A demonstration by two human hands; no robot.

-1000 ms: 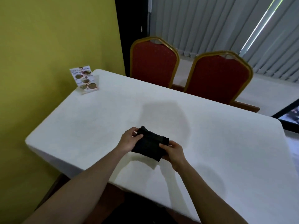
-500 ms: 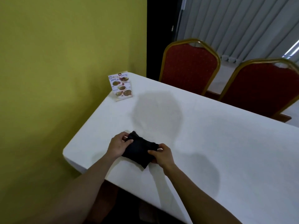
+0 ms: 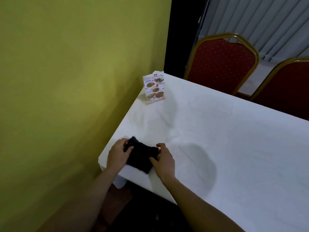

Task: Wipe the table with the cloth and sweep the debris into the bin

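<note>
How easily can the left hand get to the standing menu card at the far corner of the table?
Probably yes. The white table between the left hand and the plastic-framed menu card looks bare, but the hand grips the folded black cloth.

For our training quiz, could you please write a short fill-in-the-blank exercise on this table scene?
1. Both hands hold a folded cloth coloured ____.
2. The menu stand stands at the table corner beside the ____ wall.
3. The chairs have ____ upholstery.

Missing words: black; yellow; red
</note>
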